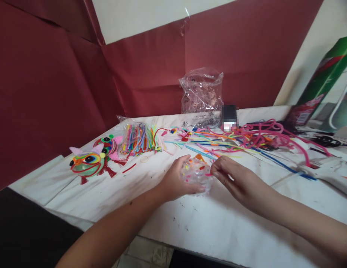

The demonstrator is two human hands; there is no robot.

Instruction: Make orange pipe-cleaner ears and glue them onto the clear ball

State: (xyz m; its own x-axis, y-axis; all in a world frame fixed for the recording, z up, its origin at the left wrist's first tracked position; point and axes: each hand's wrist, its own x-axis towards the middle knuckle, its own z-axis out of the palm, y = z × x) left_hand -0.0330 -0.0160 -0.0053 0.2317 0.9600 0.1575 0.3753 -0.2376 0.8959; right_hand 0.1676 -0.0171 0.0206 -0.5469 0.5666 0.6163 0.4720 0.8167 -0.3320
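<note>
My left hand [174, 178] wraps round a clear plastic container [198, 175] with small coloured bits showing in or on it, holding it over the table. At the container's right side, my right hand [227, 175] is closed in a pinch. A bit of pink [208, 174] shows at its fingertips, too small to name. To the left stand two decorated animal-head figures, a pale green one [88, 163] with a pink ear and red tassels, and a red and green one [107, 145] behind it.
A bag of multicoloured pipe cleaners [136, 139] lies beyond the figures. Loose pipe cleaners [262, 136] tangle at the right, near a white glue gun [327, 169]. A clear plastic bag [202, 93] stands at the back against dark red paper [232, 56]. Small scraps [129, 167] lie on the white table [218, 227].
</note>
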